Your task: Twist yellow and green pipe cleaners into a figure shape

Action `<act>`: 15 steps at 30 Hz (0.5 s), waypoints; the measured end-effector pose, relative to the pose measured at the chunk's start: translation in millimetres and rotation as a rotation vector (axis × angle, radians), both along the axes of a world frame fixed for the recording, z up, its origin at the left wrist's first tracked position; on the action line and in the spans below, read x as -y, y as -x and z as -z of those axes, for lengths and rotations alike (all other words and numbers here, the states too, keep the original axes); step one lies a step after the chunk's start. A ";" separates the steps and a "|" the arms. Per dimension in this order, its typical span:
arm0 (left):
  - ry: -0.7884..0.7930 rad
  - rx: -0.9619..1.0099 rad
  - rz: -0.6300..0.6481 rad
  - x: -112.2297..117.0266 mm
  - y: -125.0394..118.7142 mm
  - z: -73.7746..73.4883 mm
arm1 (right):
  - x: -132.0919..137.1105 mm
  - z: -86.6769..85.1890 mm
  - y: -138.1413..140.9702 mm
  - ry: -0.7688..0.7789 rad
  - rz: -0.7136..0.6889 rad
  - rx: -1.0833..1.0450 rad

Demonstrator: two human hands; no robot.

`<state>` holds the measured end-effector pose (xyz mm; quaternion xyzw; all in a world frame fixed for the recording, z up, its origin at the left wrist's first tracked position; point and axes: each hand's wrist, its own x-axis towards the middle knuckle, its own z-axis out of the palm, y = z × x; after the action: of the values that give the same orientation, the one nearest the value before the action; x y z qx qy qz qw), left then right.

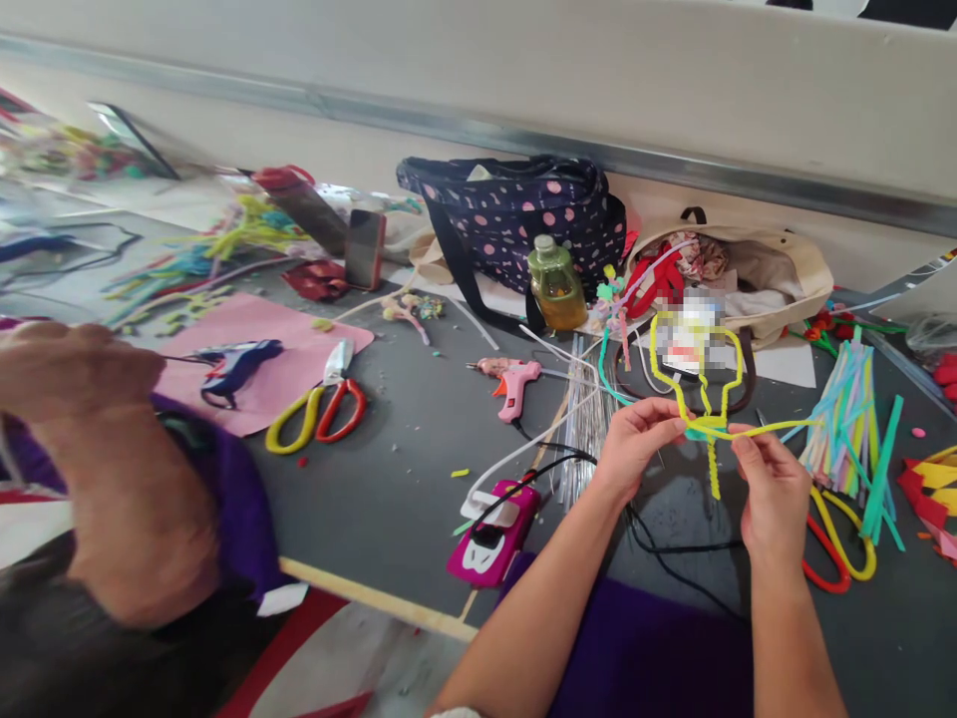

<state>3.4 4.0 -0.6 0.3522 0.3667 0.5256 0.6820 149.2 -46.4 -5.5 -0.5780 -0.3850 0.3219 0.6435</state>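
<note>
Two pinches: left fingers [662, 431] on the green-banded yellow frame [705, 430], right fingers [749, 459] on a yellow strand [782, 427]

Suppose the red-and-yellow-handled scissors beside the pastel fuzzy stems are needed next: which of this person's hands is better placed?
Probably the right hand: it is nearer the scissors, though pinching a yellow fuzzy strand. The left hand is farther off, at the green band on the yellow fuzzy frame.

One head-worn camera looks forward and down, slightly tilted, over a grey table [389, 519] toward a pale wall [478, 60]. The wearer's left hand [635, 447] and right hand [774, 489] appear near, right of centre; a co-worker's arm [135, 509] is close at the view's left.
</note>
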 end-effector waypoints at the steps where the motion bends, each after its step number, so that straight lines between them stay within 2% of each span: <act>1: -0.006 -0.009 0.007 0.6 -0.2 -0.5 | -1.1 0.8 0.1 0.017 0.022 -0.086; 3: -0.019 -0.015 0.026 1.6 -0.7 -1.2 | -3.4 2.1 -0.4 0.032 0.072 -0.181; 6: -0.024 -0.003 0.059 2.8 -1.7 -1.9 | -5.2 2.5 -0.6 -0.018 0.136 -0.206; 12: 0.007 0.072 0.118 5.8 -3.3 -3.6 | -0.9 1.7 2.1 -0.131 0.286 0.048; 15: 0.038 0.123 0.128 7.5 -4.3 -4.1 | 0.8 2.2 2.9 -0.135 0.313 0.085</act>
<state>7.7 -3.5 3.5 0.3290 0.3108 0.4945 0.7421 146.4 -47.2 -7.6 -0.5993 -0.3381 0.1665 0.7063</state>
